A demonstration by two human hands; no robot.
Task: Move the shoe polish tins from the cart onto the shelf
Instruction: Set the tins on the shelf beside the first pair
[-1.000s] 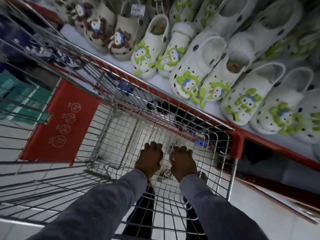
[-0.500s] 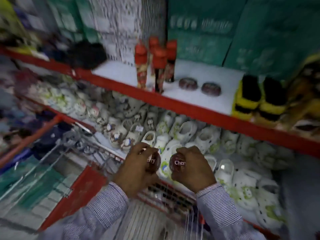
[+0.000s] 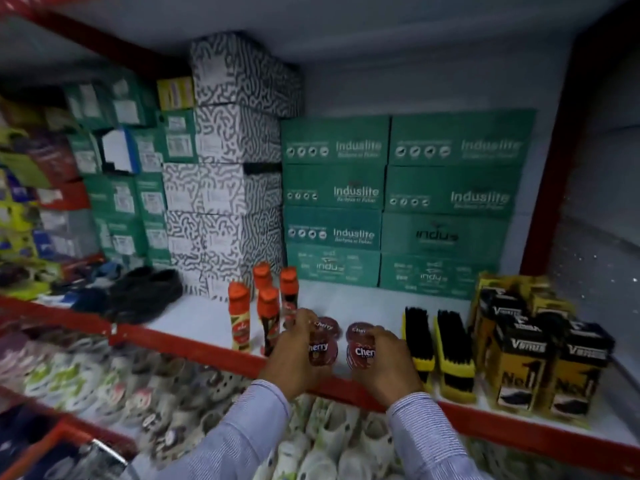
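My left hand [image 3: 294,358] grips a round dark-red polish tin [image 3: 322,348] with white lettering, held at the front of the white shelf [image 3: 194,323]. My right hand [image 3: 388,365] grips a second matching tin [image 3: 362,353] right beside it. Both tins hover over or rest on the shelf near its red front edge; I cannot tell which. Two more tins, one [image 3: 327,325] behind the left hand and one [image 3: 358,330] behind the right, lie flat on the shelf. A corner of the cart [image 3: 69,455] shows at the bottom left.
Orange-capped polish bottles [image 3: 265,306] stand just left of my hands. Two yellow-backed brushes [image 3: 436,344] and yellow-black boxes [image 3: 533,351] stand to the right. Green and patterned shoe boxes [image 3: 391,202] fill the shelf's back. White clogs [image 3: 329,438] lie on the lower shelf.
Both hands rose out of the cart, each with a tin, and moved up and forward to the shelf's front. The view swung from the cart up to the shelf.
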